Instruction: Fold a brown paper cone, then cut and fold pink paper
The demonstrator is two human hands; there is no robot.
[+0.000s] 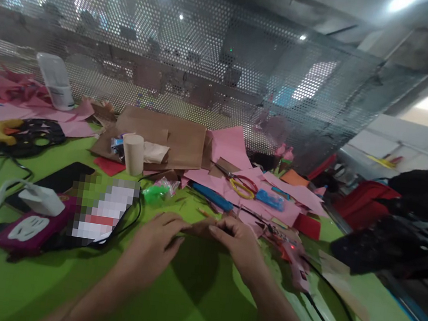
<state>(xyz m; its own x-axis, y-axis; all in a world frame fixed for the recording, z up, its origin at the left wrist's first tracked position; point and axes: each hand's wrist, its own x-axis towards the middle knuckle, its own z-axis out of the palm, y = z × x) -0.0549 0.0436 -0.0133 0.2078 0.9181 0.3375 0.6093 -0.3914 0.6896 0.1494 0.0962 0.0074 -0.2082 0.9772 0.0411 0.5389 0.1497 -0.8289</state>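
My left hand (154, 245) and my right hand (239, 246) meet low over the green table (192, 317). Between their fingertips is a thin brown piece (202, 228) that looks like paper or card. The left fingers pinch one end, and the right thumb and fingers close on the other. Just right of my right hand lies a pink glue gun (297, 265) with a small red light and a black cord. Beyond my hands are a blue-handled tool (212, 196) and scissors (244, 187) with red and yellow handles.
To the left lie a lit phone (111, 212), a purple power strip (24, 232) and a white charger (43, 200). A cardboard tube (133, 154) stands before brown cardboard (163, 127). Pink paper (232, 144) is scattered behind. At right, a person's dark sleeve (424, 195) shows.
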